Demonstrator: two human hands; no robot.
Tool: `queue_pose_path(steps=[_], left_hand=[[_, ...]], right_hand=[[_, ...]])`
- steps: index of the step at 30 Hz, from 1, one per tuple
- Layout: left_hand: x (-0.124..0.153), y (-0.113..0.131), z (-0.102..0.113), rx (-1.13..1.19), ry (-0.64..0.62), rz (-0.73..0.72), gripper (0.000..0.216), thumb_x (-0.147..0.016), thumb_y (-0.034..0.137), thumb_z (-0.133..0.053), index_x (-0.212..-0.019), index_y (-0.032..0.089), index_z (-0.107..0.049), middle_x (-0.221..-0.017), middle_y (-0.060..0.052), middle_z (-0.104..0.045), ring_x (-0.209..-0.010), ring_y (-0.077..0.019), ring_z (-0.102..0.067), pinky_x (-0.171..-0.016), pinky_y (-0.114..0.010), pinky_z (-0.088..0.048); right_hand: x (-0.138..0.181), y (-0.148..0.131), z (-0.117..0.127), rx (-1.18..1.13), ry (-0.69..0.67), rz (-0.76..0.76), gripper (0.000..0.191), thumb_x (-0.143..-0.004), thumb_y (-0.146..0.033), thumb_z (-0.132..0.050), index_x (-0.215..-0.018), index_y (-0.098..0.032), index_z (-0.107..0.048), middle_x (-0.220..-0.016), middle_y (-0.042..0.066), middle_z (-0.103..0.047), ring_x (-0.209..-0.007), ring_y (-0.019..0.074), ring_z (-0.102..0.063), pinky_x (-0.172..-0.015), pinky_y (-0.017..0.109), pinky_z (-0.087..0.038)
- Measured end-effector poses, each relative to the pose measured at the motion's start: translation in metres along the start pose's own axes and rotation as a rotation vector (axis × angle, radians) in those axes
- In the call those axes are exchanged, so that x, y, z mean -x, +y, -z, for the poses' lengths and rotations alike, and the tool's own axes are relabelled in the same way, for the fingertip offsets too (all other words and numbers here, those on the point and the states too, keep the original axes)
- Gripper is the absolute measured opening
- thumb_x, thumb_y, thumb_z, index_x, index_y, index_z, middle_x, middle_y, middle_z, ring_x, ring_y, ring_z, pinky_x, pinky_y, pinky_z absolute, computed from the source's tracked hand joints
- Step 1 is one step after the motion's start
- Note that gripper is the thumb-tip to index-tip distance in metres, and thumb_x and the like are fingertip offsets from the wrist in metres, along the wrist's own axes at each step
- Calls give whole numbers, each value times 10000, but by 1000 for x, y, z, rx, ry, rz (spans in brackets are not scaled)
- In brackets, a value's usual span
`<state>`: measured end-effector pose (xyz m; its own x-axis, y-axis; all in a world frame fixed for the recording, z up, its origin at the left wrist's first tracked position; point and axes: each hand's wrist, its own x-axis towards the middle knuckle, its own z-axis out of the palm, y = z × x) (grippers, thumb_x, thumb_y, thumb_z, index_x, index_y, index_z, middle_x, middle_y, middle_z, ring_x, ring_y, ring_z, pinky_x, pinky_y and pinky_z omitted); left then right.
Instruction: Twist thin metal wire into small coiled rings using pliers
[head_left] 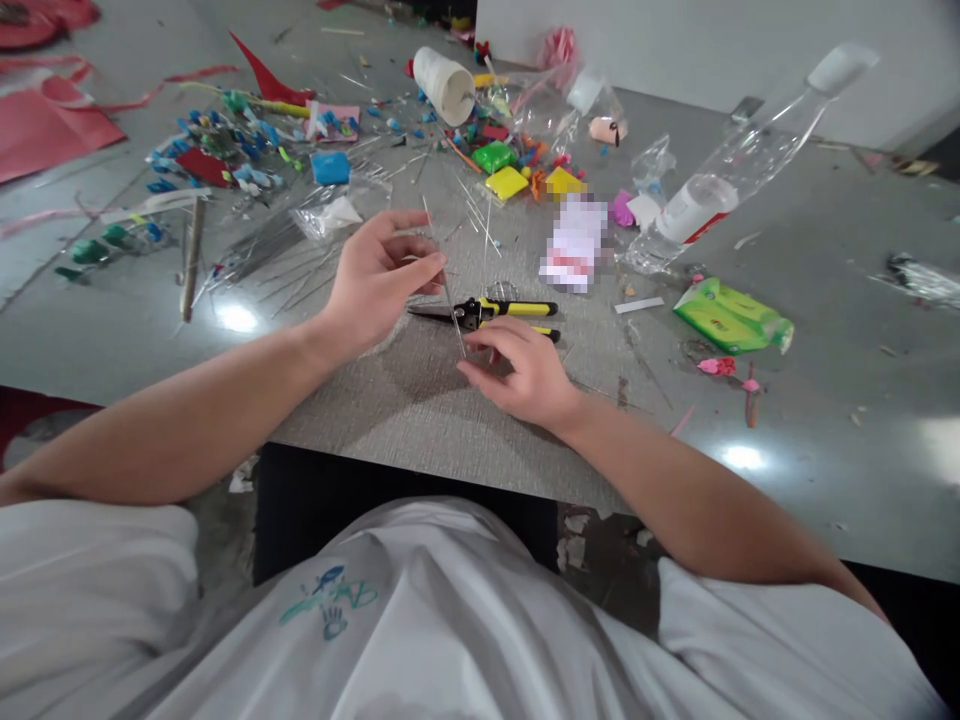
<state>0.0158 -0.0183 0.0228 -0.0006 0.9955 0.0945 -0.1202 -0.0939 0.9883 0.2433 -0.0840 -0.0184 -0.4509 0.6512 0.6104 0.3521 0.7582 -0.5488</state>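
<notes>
A thin, straight metal wire (453,308) slants between my two hands above the table. My left hand (382,268) pinches it between thumb and fingers, with the upper end sticking out past the fingertips. At the wire's lower end, the thumb and forefinger of my right hand (529,375) close around the tip. Beneath the wire lie pliers with black jaws and yellow-and-black handles (517,309), partly covered by my right hand. More loose wires (480,218) rest on the table just beyond the pliers.
Several clay pieces (506,182) and a tipped white tub (444,85) lie at the back. A tall clear bottle (697,208) stands at the right, behind a green packet (733,315). Wire bundles (277,245) and a stick (192,262) lie left. The table edge (420,472) is close to my body.
</notes>
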Motion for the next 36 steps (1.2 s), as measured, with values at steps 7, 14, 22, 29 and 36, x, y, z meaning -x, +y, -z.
queue_pose_path(steps=[7, 14, 22, 29, 36], left_hand=[[-1, -3, 6, 57, -109, -5, 780, -893, 14, -851, -1541, 345, -572, -804, 115, -730, -688, -134, -693, -713, -329, -643], [0, -4, 7, 52, -152, -15, 597, -864, 62, -884, -1364, 329, -697, -850, 77, -743, -671, -140, -691, -717, -358, -656], [1, -8, 9, -17, -253, 16, 608, -913, 145, -929, -1438, 296, -663, -896, 62, -753, -730, -142, -757, -737, -325, -673], [0, -9, 9, 115, -308, 22, 623, -787, 99, -936, -1342, 294, -729, -844, 55, -762, -724, -171, -785, -682, -306, -660], [4, 7, 4, -66, -271, 135, 621, -835, 85, -979, -1353, 302, -713, -836, 52, -765, -736, -179, -788, -752, -342, -683]], right_hand=[[1, 8, -1, 33, -58, 4, 397, -1157, -568, -711, -1161, -186, -820, -1008, 107, -822, -910, 241, -752, -858, 420, -638], [0, 7, 1, 21, -75, 9, 452, -1166, -608, -678, -1130, -184, -831, -977, 90, -815, -863, 214, -736, -834, 376, -614], [-2, 6, 2, -47, -20, -30, 439, -1148, -610, -716, -1053, -192, -809, -937, 63, -801, -798, 181, -716, -736, 328, -576], [-3, 5, 2, -93, -38, -69, 389, -1162, -545, -713, -1018, -195, -801, -924, 58, -796, -772, 171, -690, -727, 325, -556], [-6, 0, 6, -109, -136, -224, 291, -1113, -384, -659, -876, -221, -699, -826, 35, -729, -737, 172, -611, -744, 344, -519]])
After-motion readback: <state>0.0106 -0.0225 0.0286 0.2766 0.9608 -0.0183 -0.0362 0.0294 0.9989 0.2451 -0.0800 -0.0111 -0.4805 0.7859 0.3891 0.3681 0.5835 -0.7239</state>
